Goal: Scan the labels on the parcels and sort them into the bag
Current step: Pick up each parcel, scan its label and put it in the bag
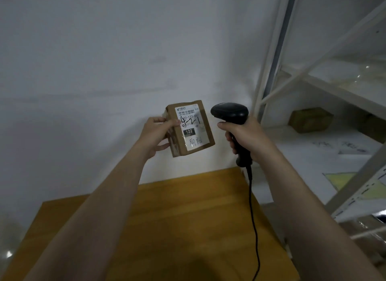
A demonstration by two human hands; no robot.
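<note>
At frame centre, the left hand (156,134) pinches a small taped cardboard parcel (190,128) by its edge, label facing the camera. Just right, the right hand (243,135) grips a corded barcode scanner (229,111). Its head points elsewhere, so the scan may miss; the thumb near the barcode could block it.

The light is dim and flat, and the picture is soft and grainy. The parcel (190,128) is sharpest, with its label (189,132) readable under faint tape glare. Right of the parcel, the shelf rack (313,82) blurs and bows. Below the parcel, a dark shadow covers the wooden table's (188,207) near edge.
</note>
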